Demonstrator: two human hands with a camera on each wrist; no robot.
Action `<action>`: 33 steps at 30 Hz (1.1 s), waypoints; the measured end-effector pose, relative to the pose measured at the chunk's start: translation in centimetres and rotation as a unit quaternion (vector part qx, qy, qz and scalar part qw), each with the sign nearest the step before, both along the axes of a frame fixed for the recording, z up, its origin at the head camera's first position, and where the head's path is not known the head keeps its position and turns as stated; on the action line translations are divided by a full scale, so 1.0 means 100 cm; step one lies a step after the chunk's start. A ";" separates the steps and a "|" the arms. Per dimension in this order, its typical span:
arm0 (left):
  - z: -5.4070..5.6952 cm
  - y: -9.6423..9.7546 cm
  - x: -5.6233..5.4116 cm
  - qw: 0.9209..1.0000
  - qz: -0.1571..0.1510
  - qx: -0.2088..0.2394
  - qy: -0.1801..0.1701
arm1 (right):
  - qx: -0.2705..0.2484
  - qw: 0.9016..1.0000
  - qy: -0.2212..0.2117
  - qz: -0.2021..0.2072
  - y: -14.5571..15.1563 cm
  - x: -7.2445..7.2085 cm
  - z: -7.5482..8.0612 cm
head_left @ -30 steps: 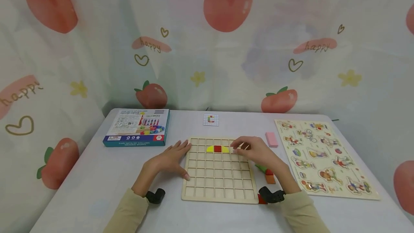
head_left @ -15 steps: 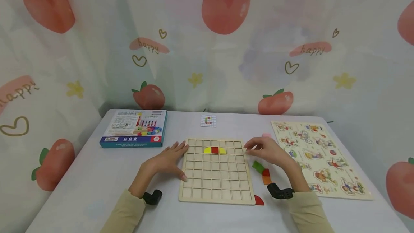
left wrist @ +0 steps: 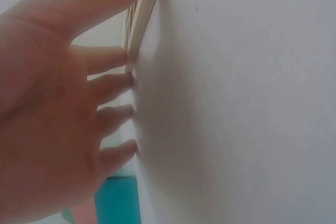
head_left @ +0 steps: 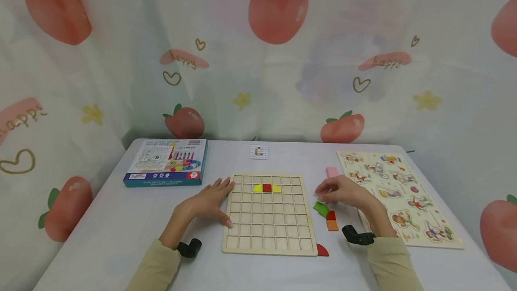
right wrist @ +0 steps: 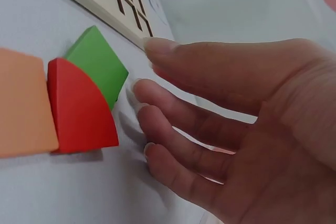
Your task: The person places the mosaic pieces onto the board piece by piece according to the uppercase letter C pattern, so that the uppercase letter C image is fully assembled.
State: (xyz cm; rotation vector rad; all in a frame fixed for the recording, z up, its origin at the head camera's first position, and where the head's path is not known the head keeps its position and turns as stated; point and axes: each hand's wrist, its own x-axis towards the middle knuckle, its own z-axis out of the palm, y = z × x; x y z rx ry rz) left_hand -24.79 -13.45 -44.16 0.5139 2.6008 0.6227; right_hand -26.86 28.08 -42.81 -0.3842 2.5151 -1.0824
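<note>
My left hand point(head_left: 208, 201) rests at the left edge of a pale wooden grid board point(head_left: 268, 228), thumb and fingertips touching its side. A red square block point(head_left: 267, 188) sits in the board's upper rows between two yellow quarter-round blocks point(head_left: 257, 188). Right of the board, my right hand point(head_left: 349, 192) hovers just beyond a green block point(right wrist: 97, 61), fingers loosely bent and apart from it. No held block is visible; the index finger is largely hidden by the thumb in the right wrist view. Touching or close to the green one are a red quarter-round block point(right wrist: 81, 111) and an orange block point(head_left: 332, 225).
Another red quarter-round block point(head_left: 322, 250) lies by the board's lower right corner. A pink block point(head_left: 332, 172) is behind my right hand. A picture puzzle board point(head_left: 387, 208) lies at right, a boxed toy set point(head_left: 165, 163) at back left, and a small pattern card point(head_left: 258, 152) behind the grid.
My right hand has moved from the grid's upper right to the right, off the board and towards the loose blocks. The left hand stays at the board's edge.
</note>
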 end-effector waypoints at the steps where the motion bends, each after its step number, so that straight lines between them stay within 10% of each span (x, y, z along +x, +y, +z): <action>1: -0.001 -0.001 0.000 1.000 0.001 0.002 0.000 | -0.003 1.000 -0.006 0.004 0.000 0.000 -0.001; 18: -0.004 -0.003 0.006 1.000 0.013 0.009 -0.006 | 0.112 0.994 0.009 -0.002 -0.028 0.010 0.006; 33: -0.001 -0.001 0.002 1.000 -0.001 0.007 0.001 | 0.009 0.998 0.060 -0.009 -0.023 0.001 0.005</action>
